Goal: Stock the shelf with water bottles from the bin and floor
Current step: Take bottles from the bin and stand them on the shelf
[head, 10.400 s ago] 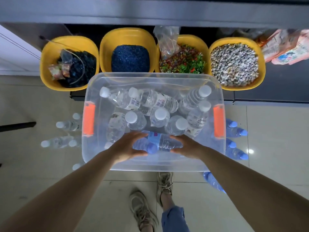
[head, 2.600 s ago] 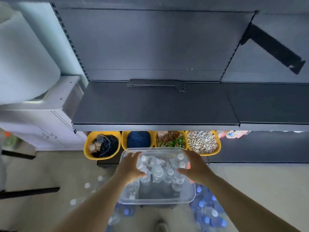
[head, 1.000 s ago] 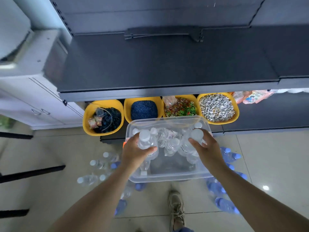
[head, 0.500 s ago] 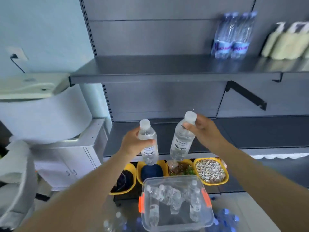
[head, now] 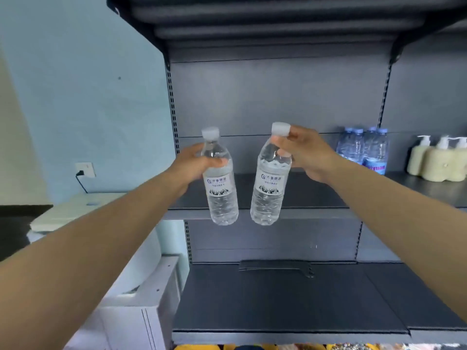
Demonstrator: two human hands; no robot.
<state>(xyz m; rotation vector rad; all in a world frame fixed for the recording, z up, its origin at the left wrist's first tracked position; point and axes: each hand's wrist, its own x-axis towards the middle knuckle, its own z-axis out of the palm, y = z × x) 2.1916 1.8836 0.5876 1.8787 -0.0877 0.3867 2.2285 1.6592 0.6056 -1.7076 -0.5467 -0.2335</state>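
In front of the dark middle shelf, the left hand grips a clear water bottle around its shoulder, and the right hand pinches a second bottle by the neck just under its white cap. Both bottles hang upright, side by side but apart, at the shelf's front edge. Farther right on that shelf stand blue-capped bottles and cream pump dispensers.

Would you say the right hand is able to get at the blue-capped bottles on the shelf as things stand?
Probably not yet: the right hand already grips a water bottle, though the shelf before the blue-capped bottles looks bare.
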